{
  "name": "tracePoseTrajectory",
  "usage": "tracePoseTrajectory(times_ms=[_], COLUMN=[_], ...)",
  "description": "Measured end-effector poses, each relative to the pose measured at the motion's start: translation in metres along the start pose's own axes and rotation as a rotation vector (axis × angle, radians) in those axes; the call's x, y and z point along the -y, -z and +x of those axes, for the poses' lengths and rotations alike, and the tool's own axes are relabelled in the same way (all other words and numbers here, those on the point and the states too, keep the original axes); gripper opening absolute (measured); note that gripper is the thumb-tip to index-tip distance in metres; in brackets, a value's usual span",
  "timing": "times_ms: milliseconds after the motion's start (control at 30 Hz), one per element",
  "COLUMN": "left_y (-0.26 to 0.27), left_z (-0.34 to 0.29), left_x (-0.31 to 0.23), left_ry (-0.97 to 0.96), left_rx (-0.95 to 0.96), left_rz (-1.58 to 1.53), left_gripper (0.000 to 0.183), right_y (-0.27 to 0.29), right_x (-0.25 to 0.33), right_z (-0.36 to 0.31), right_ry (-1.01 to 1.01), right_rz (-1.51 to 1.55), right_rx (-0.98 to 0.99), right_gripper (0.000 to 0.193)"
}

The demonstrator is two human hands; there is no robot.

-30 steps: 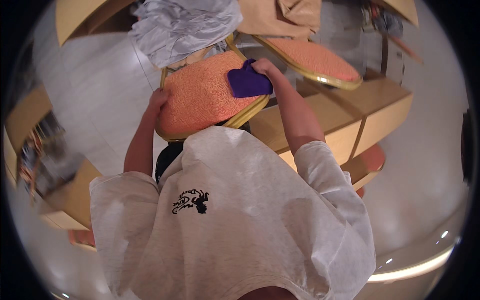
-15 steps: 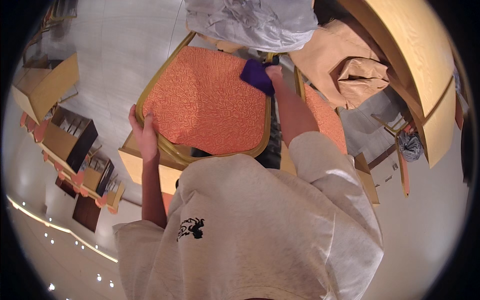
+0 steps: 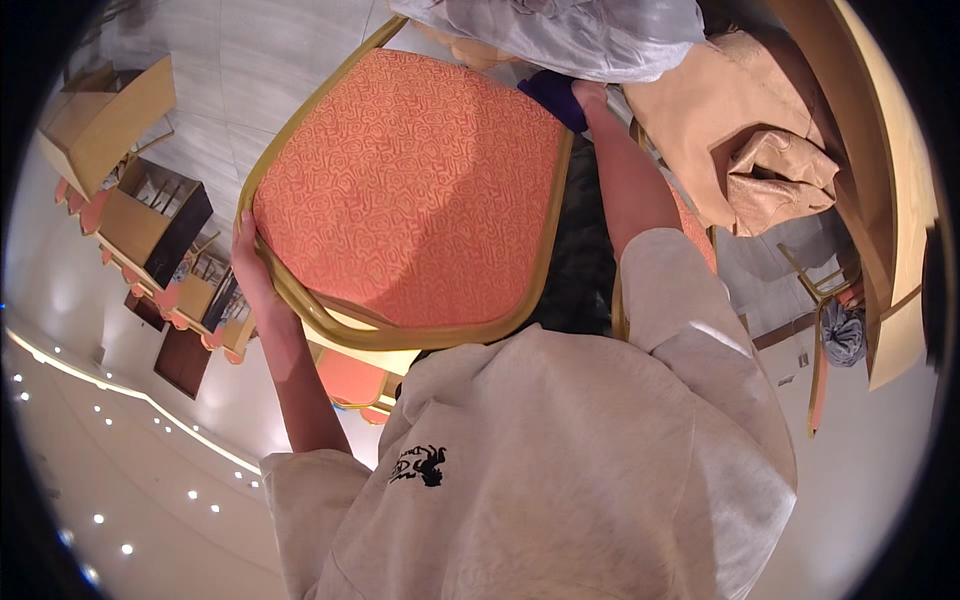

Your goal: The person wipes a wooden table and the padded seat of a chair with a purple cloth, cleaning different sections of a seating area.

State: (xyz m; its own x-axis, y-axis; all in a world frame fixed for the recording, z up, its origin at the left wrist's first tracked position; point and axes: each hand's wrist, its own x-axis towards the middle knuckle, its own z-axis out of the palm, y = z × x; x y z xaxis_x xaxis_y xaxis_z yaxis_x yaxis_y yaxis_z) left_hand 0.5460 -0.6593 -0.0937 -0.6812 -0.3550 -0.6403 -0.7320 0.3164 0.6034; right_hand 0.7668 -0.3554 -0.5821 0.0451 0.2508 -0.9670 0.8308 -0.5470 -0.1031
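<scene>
An orange patterned chair cushion [image 3: 410, 190] in a gold metal frame [image 3: 300, 310] stands before me. At the frame's left edge is my left hand [image 3: 250, 262], closed round the gold tube, with some fingers hidden behind it. My right hand [image 3: 592, 98] reaches to the cushion's far right corner. It grips a purple cloth [image 3: 553, 98], which lies against that corner. A shiny grey cloth [image 3: 590, 35] hangs just beyond the cloth and partly covers the far end of the chair.
A tan cloth cover [image 3: 700, 110] is bunched at the right beside a curved wooden table [image 3: 905, 170]. Another orange chair [image 3: 697, 228] stands close by my right arm. Wooden tables [image 3: 140, 230] with orange chairs line the left. A grey bundle [image 3: 843, 335] sits at far right.
The chair cushion looks larger and nearer, and more of it is uncovered. My right hand and the purple cloth have moved right and farther away. My left hand stays on the frame.
</scene>
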Motion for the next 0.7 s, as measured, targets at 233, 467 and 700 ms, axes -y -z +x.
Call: tracePoseTrajectory(times_ms=[233, 467, 700], left_y=[-0.010, -0.018, -0.028], left_z=[0.034, 0.047, 0.052], left_x=[-0.018, -0.012, -0.004], left_ry=[-0.234, -0.236, -0.295], left_rx=[0.207, 0.154, 0.217], left_rz=[-0.010, -0.093, -0.035], left_gripper=[0.043, 0.040, 0.042], right_y=[-0.009, 0.009, 0.011], right_x=[-0.030, -0.042, -0.074], right_z=[-0.028, -0.188, -0.355], right_ry=[0.047, 0.243, 0.233], right_rz=[0.360, 0.767, 1.065], right_rx=[0.189, 0.398, 0.257], right_gripper=[0.085, 0.031, 0.030])
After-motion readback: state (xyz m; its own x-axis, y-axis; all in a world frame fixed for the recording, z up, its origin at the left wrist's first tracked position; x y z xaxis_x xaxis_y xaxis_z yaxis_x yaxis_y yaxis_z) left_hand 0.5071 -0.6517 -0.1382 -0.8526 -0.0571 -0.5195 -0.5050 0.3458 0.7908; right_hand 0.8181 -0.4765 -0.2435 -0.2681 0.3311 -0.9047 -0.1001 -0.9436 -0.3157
